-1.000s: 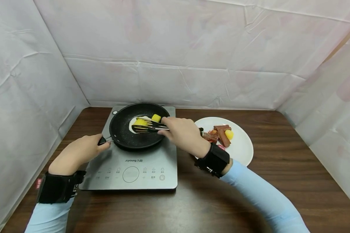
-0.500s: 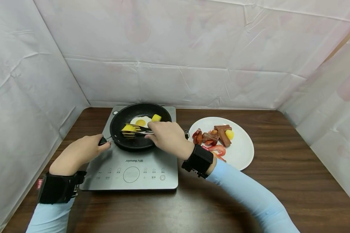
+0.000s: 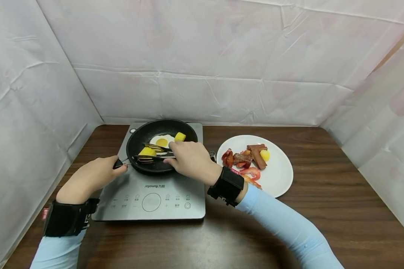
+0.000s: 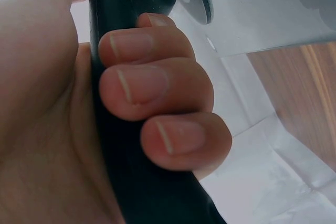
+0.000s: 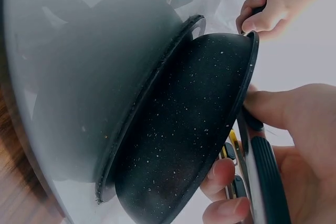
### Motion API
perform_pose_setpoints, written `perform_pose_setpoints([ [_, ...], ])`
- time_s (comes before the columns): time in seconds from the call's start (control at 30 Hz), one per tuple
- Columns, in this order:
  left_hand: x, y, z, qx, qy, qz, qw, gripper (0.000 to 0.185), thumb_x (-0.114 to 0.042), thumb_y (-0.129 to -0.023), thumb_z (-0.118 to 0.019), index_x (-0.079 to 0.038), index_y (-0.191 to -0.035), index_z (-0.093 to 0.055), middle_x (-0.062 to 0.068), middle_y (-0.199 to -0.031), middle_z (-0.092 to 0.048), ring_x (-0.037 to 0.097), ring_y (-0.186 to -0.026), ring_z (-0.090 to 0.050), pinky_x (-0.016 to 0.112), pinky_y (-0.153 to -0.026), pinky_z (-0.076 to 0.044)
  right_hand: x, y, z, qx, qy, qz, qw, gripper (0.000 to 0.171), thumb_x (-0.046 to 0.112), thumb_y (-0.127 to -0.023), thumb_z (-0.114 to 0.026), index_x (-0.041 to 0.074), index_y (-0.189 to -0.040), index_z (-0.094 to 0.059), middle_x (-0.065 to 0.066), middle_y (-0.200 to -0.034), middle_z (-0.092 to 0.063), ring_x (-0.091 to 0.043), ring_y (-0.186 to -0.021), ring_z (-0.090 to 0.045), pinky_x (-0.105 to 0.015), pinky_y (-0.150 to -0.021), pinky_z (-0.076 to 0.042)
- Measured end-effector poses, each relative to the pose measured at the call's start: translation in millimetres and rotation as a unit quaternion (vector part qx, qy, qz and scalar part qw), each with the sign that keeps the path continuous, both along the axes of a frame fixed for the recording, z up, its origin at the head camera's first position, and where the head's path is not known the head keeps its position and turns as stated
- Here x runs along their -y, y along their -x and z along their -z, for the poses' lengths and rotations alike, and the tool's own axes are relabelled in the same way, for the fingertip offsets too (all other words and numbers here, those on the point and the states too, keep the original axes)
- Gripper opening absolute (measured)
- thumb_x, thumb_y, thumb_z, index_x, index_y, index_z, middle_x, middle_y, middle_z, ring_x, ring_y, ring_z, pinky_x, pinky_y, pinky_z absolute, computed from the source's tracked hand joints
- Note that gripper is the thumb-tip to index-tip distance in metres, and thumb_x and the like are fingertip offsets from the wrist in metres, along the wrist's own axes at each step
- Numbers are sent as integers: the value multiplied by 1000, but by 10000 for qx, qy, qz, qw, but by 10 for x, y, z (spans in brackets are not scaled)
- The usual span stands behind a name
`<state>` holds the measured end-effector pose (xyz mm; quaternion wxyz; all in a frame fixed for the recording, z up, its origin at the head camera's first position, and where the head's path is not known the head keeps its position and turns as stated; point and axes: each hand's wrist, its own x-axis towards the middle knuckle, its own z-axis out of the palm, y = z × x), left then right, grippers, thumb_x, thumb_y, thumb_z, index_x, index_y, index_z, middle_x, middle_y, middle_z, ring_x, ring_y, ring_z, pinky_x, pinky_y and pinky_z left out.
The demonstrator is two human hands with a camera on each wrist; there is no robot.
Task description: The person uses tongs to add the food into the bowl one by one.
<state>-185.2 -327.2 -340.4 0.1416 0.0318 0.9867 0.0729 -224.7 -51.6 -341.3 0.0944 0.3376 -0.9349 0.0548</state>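
In the head view, my left hand [image 3: 92, 173] grips the black handle [image 4: 157, 198] of a frying pan [image 3: 148, 130]; the left wrist view shows its fingers curled round it. My right hand [image 3: 193, 160] holds tongs [image 3: 148, 159] with black slotted heads, which reach into the pan. A yellow chunk [image 3: 148, 151] sits between the two heads at the pan's left side; whether both press it I cannot tell. A fried egg [image 3: 162, 141] lies behind it. Beside the egg, towards the back right, is a second yellow chunk [image 3: 180, 136]. The right wrist view shows the pan's speckled outer wall [image 5: 184, 108].
The pan stands on a silver induction cooktop [image 3: 185, 192]. To its right is a white plate [image 3: 277, 173] with meat pieces [image 3: 257, 155], shrimp [image 3: 252, 172] and a yellow piece [image 3: 265, 155]. White sheeting [image 3: 202, 97] encloses the wooden table [image 3: 336, 179] at the back and sides.
My right hand and the tongs have moved left and towards me, off the egg, with the yellow chunk between the heads shifting along. The left hand keeps its place on the handle.
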Motion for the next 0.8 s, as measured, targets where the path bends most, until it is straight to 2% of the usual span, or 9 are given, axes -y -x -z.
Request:
perform_pose_setpoints([
  [0.43,1,-19,-10,-17,-38,8,10000,73,-44,-105,-44,18,-144,-39,37,-125,-62,47,-109,-65,61,-86,-51,-21,7,-6,65,-35,10,10000,38,54,-98,-60,17,-106,-64,4,-75,-57,-12,-66,-60,-28,-48,-40],
  [0.63,1,-13,-8,15,34,-15,10000,74,-44,-105,-44,18,-145,-38,40,-132,-57,51,-116,-61,63,-90,-50,-21,0,-12,-11,-103,3,9999,41,54,-98,-60,15,-108,-64,3,-80,-61,-13,-71,-65,-30,-52,-46],
  [0.8,1,-10,-8,29,9,-11,10000,74,-44,-105,-44,18,-145,-38,40,-131,-57,51,-115,-61,63,-89,-50,-39,7,-31,98,-132,12,9999,40,55,-97,-60,16,-107,-64,4,-80,-60,-13,-70,-62,-30,-52,-45],
])
